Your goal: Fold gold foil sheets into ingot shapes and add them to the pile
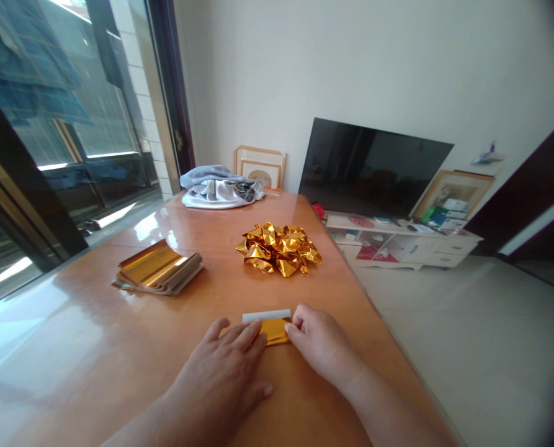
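Note:
A sheet of gold foil paper point(275, 331), partly folded with a pale strip along its far edge, lies on the table in front of me. My left hand point(227, 363) rests flat across its left part, fingers stretched out. At the sheet's right end my right hand point(321, 341) pinches the corner between thumb and curled fingers. Beyond the hands sits a heap of folded gold foil pieces point(279, 248). To the left is a stack of gold foil sheets point(158, 267), slightly curled.
The wooden table point(202, 230) has its right edge beside my right forearm. A bundle of grey cloth point(221, 186) lies at its far end. Past the table stand a television point(374, 167) and a low white cabinet point(407, 245). Glass doors point(104, 124) are at the left.

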The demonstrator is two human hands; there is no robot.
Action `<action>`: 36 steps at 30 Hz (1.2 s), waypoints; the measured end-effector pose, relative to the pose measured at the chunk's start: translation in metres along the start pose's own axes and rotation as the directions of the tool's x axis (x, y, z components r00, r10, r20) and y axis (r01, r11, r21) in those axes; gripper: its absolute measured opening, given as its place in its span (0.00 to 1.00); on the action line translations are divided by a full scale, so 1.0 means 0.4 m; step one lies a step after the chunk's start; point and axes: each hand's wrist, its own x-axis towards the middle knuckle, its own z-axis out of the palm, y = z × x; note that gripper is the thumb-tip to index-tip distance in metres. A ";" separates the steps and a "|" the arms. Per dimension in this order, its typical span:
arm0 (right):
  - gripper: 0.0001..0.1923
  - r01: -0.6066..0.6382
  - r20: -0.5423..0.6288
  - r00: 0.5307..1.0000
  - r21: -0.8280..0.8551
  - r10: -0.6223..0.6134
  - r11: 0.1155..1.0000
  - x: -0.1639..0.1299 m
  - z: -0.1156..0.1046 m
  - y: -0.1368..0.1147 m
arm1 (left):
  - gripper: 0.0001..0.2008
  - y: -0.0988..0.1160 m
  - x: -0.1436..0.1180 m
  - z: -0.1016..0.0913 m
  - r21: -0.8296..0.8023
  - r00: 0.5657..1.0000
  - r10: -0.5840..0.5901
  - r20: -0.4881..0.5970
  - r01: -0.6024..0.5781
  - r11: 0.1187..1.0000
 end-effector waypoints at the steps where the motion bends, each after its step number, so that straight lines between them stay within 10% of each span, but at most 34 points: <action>1: 0.08 0.002 0.000 1.000 0.002 -0.002 1.000 -0.001 -0.001 -0.001 | 0.30 0.001 -0.002 -0.003 -0.007 1.000 0.002 0.003 -0.002 1.000; 22: 0.05 0.032 0.000 0.999 -0.062 -0.032 0.998 -0.014 -0.038 -0.011 | 0.31 0.003 -0.005 -0.030 0.002 0.998 0.033 0.051 -0.033 0.999; 29: 0.11 0.456 0.039 0.887 -0.214 -0.459 0.864 -0.095 -0.068 -0.074 | 0.31 0.007 -0.005 -0.029 -0.001 0.999 0.030 0.026 -0.030 1.000; 36: 0.18 0.492 0.160 0.870 -0.336 -0.466 0.803 -0.135 -0.025 -0.069 | 0.32 -0.002 -0.006 -0.016 0.002 0.999 0.048 0.015 -0.048 0.999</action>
